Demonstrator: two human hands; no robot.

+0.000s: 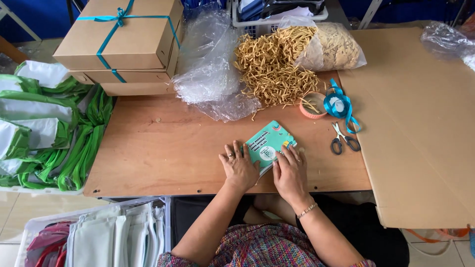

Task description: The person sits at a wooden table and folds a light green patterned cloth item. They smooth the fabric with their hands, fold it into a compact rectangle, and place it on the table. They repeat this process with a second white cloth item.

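Overhead view of a brown wooden table (163, 153) on a pale tiled floor. Near the table's front edge lies a small teal printed card (267, 143), tilted with one corner toward the person. The left hand (239, 167) rests flat, palm down, fingers spread and extended, its fingertips touching the card's left edge; it grips nothing. The right hand (290, 173) likewise lies flat and open-fingered, pressing on the card's lower right portion; a bracelet circles its wrist.

Behind the card sits a heap of tan shredded paper filler (274, 69), spilling from a clear plastic bag (334, 47). Crumpled clear plastic sheeting (210, 64) lies to the left of the heap. At the table's far left corner, stacked brown cardboard boxes (123, 44) stand, the top one tied with teal ribbon. To the right of the card: a small pink tape roll (312, 106), a spool of blue ribbon (339, 105), and scissors (342, 141) with dark handles, blades closed. A large flat cardboard sheet (420, 123) overlaps the table's right end. Green-and-white fabric bags (44, 133) are piled left of the table.
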